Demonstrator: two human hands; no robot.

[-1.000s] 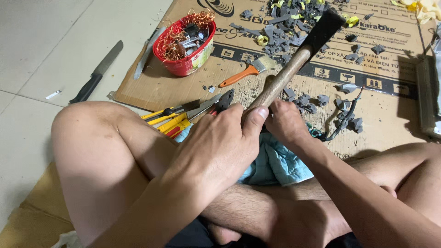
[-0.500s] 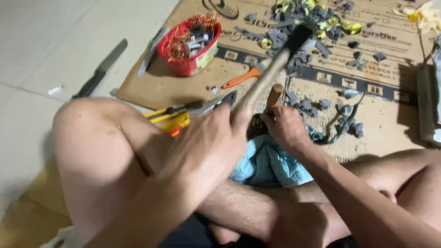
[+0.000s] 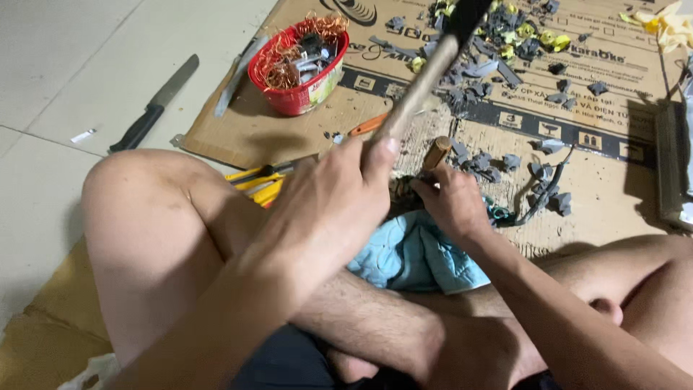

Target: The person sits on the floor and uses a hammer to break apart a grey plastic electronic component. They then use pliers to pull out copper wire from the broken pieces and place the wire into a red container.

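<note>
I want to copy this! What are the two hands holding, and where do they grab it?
The left hand grips a hammer low on its wooden handle. The right hand holds a wooden-handled tool by its handle.

A red bowl [image 3: 297,66] holding tangled copper wire [image 3: 317,30] and metal parts stands on flattened cardboard [image 3: 260,133]. A black-handled knife [image 3: 154,105] lies on the tiled floor [image 3: 65,58], well apart from the bowl. Grey plastic fragments [image 3: 498,162] are scattered across the cardboard, with yellow pieces [image 3: 530,32] near the far edge. A light blue cloth [image 3: 415,256] lies at the near edge.
</note>
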